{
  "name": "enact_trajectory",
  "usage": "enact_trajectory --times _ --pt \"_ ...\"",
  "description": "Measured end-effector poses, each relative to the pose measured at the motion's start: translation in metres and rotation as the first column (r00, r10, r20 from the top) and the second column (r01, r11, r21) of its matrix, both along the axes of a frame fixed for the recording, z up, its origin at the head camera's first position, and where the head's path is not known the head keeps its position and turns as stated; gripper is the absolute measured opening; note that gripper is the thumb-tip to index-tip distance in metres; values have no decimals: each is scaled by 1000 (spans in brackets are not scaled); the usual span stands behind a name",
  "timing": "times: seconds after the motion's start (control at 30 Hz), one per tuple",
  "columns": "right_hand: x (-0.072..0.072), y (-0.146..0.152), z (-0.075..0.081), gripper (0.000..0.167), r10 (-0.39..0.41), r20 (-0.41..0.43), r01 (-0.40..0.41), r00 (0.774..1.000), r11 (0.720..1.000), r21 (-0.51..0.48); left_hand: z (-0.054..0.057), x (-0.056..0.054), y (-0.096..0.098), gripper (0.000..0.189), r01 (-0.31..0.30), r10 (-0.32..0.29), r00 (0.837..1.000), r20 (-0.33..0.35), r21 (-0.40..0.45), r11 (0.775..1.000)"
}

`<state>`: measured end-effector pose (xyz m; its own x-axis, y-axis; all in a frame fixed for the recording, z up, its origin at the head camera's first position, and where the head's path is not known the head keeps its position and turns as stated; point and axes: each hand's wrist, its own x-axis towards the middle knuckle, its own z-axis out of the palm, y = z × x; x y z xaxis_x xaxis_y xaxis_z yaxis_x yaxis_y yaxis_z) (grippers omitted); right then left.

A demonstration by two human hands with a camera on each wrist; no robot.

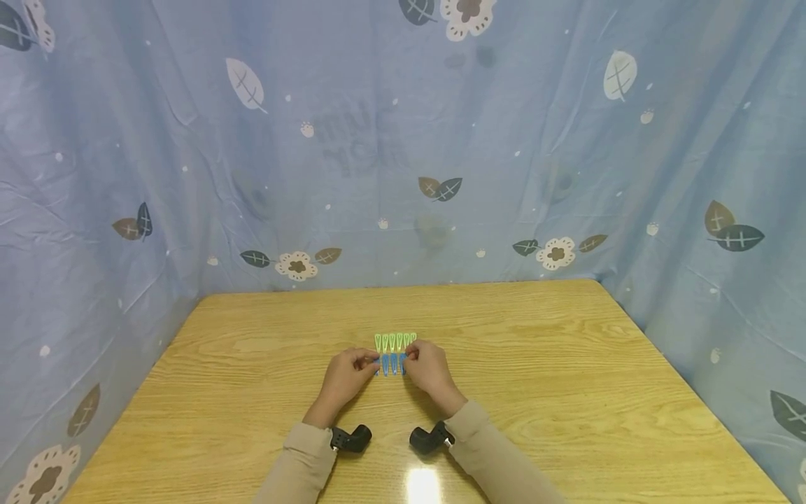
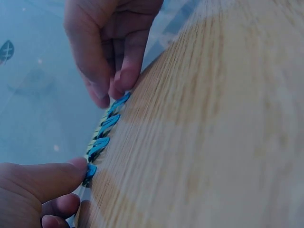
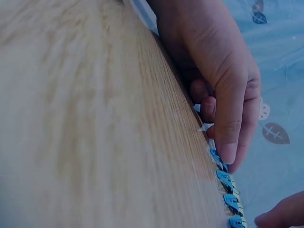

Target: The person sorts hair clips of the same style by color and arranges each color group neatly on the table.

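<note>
Several blue snap hair clips (image 1: pixel 394 364) lie side by side in a short row on the table. Directly behind them runs a row of light green snap hair clips (image 1: pixel 392 341). At the left end of the blue row, my left hand (image 1: pixel 343 380) pinches the outermost clip (image 2: pixel 90 173) between thumb and finger. My right hand (image 1: pixel 432 369) has its fingertips around the blue clip (image 1: pixel 403 363) at the right end and covers part of the green row. Between the hands the middle blue clips (image 2: pixel 99 146) lie untouched.
The wooden table (image 1: pixel 535 392) carries both rows near its middle. A blue curtain (image 1: pixel 378 140) with leaf and flower prints surrounds the back and sides. Black camera mounts (image 1: pixel 355 439) project inward from both wrists, above the table's front part.
</note>
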<state>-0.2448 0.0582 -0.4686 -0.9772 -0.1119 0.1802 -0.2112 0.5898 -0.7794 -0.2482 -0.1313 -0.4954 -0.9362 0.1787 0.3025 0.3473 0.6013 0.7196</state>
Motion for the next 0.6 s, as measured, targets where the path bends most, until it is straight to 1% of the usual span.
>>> enact_trajectory --times 0.13,0.3,0.43,0.53,0.6 --pt "3 10 -1 18 30 -10 -30 999 999 21 -1 -1 1 16 -6 6 999 44 1 1000" --pt "10 32 3 19 45 1 -45 999 999 13 0 0 1 17 5 -5 998 56 13 1000" --pt "15 56 3 18 39 33 -38 999 999 -22 2 1 -1 18 8 -14 998 68 84 996" --pt "21 80 3 20 36 64 -33 997 998 -52 3 3 -5 17 -14 2 996 88 143 990" --pt "26 97 3 24 36 79 -31 996 997 -69 6 4 -10 18 -29 14 996 91 162 986"
